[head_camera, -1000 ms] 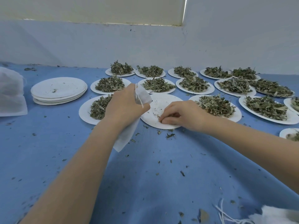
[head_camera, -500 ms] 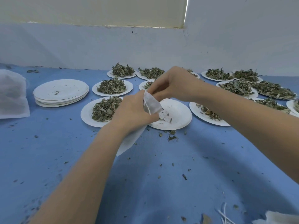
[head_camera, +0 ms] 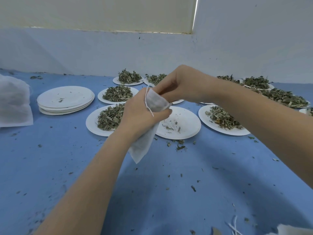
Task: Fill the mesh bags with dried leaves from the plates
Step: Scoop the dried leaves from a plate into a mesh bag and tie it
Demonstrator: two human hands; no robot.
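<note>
While the left hand (head_camera: 142, 114) grasps the white mesh bag (head_camera: 153, 116) around its middle, the bag hangs above the desk (head_camera: 50, 163), mouth up and tilted toward 2 o'clock. The right hand (head_camera: 179, 85) pinches at the bag's mouth, fingertips bunched; whether they hold leaves cannot be told. A drawstring (head_camera: 149, 106) trails over the left hand. Directly beneath, at 4 o'clock of the bag, sits a nearly empty plate (head_camera: 189, 128) with crumbs. A plate of dried leaves (head_camera: 110, 117) lies at 9 o'clock, a stack of empty plates (head_camera: 66, 100) farther left.
</note>
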